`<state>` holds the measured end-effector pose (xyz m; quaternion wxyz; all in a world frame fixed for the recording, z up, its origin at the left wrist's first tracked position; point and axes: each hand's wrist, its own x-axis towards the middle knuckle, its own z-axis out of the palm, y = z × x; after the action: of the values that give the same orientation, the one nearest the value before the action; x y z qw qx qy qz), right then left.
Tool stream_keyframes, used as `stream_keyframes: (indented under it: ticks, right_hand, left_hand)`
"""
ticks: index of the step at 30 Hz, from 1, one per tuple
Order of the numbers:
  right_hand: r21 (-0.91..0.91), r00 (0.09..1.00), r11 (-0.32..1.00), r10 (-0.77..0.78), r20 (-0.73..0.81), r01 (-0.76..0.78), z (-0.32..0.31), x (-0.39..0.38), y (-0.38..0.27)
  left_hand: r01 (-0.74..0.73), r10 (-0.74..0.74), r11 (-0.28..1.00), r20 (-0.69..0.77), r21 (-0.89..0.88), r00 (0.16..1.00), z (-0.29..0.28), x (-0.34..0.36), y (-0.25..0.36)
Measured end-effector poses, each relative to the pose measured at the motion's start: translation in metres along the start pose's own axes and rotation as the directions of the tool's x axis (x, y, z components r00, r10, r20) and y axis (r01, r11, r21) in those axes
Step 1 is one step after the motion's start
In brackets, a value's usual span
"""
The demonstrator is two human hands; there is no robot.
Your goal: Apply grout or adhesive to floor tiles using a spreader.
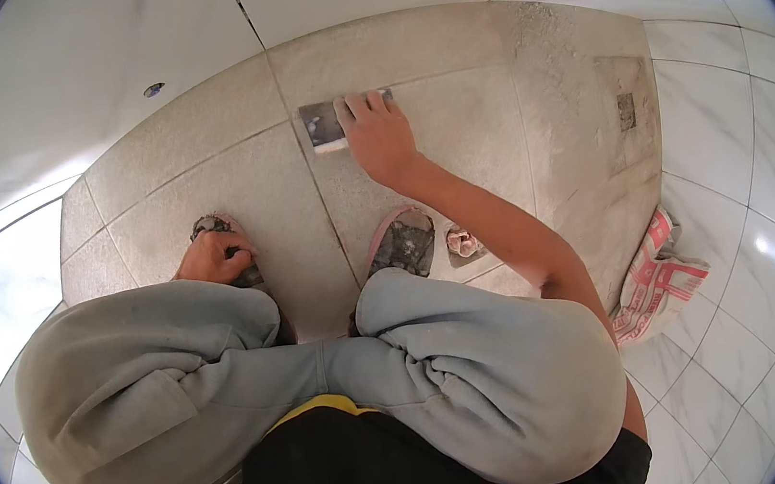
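right hand [381,136] grips a dark rectangular block [324,125], its long axis lying sideways, one end pointing left.

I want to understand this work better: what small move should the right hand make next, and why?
The right hand should perhaps slide the flat dark block slightly rightward: it already lies over the block, and the floor farther right looks rough and stained.

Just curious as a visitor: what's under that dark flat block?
Pale floor tile shows around the dark flat block. Whatever lies directly beneath is covered by it, and the right hand's grip hides part of its top.
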<state>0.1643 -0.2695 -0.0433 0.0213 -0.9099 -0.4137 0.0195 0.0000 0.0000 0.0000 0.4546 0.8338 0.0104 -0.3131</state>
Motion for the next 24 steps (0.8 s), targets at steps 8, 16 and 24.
stream_keyframes:
  ticks: [8, 16, 24]
  right_hand:
    - [0.046, 0.993, 0.997, -0.06, 0.101, 0.056, -0.01, 0.013, -0.023]
    - [0.015, 0.991, 0.991, -0.137, 0.0, 0.137, -0.017, 0.001, -0.019]
    - [0.012, 0.98, 0.98, -0.198, -0.019, 0.198, -0.01, 0.024, -0.017]
  left_hand:
    - [0.13, -0.13, 0.991, 0.002, -0.022, 0.992, -0.006, -0.025, 0.01]
    - [0.074, -0.074, 0.996, 0.006, -0.049, 0.997, 0.004, 0.001, -0.003]
    - [0.026, -0.026, 0.997, 0.0, -0.072, 1.0, 0.005, -0.004, -0.013]
